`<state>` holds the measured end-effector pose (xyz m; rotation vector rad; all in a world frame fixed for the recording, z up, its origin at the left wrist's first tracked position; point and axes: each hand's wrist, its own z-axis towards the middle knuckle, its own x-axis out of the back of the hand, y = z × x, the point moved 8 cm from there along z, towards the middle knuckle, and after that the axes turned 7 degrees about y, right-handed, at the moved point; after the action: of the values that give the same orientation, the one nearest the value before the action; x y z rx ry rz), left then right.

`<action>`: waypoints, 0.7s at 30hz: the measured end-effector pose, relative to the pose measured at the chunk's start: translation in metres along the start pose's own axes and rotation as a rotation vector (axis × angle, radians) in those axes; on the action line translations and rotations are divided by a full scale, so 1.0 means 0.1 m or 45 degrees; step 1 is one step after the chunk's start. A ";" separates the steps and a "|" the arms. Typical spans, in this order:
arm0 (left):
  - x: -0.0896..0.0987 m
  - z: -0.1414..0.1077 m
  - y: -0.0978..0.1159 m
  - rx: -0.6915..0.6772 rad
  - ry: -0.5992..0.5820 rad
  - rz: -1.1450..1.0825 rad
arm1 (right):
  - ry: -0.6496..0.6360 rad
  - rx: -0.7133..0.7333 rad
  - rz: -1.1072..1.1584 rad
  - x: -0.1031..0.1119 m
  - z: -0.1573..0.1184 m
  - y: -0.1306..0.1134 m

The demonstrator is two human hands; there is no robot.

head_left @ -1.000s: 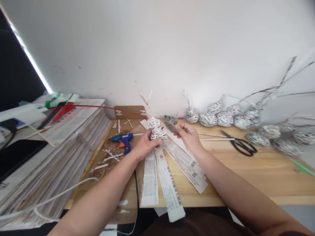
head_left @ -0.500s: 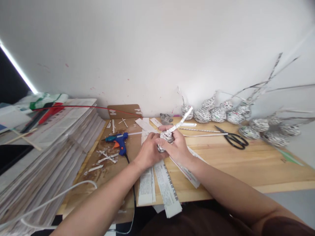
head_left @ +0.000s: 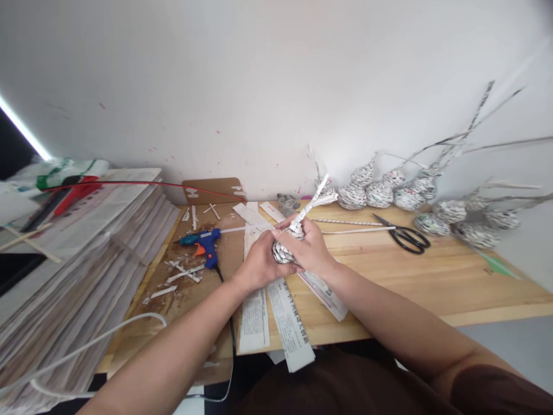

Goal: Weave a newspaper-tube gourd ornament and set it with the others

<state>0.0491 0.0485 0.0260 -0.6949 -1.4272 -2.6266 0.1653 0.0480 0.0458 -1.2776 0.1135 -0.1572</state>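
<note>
A small woven newspaper gourd (head_left: 283,251) with paper stems sticking up from its top is held between both hands above the table's middle. My left hand (head_left: 261,262) wraps round its left side and underside. Against its right side and top lies my right hand (head_left: 309,245), with fingers closed round the neck and the thumb across the front. Beneath the hands, printed paper strips (head_left: 290,325) fan out on the wooden table (head_left: 389,282).
A blue glue gun (head_left: 209,248) and paper scraps (head_left: 185,274) lie on brown board at left, beside a tall newspaper stack (head_left: 129,253). Black scissors (head_left: 408,237) rest at right. Several woven gourds (head_left: 380,194) line the wall, their long stems sticking out.
The view has shifted slightly. The gourd's stems have turned more upright and now show spread ends; my hands have shifted their hold around it.
</note>
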 end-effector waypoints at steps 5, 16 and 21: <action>-0.02 -0.01 -0.06 0.110 -0.072 -0.117 | -0.057 -0.135 0.177 -0.02 0.07 0.05; 0.11 -0.02 -0.21 0.104 0.112 0.030 | -0.212 -0.158 0.136 -0.04 0.12 0.08; 0.15 -0.02 -0.18 -0.009 0.064 -0.052 | -0.419 -0.039 -0.117 -0.06 0.04 -0.11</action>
<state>0.0296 0.0591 0.0170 -0.6028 -1.4341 -2.6610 0.1596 0.0495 0.0576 -1.3237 -0.2259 -0.0222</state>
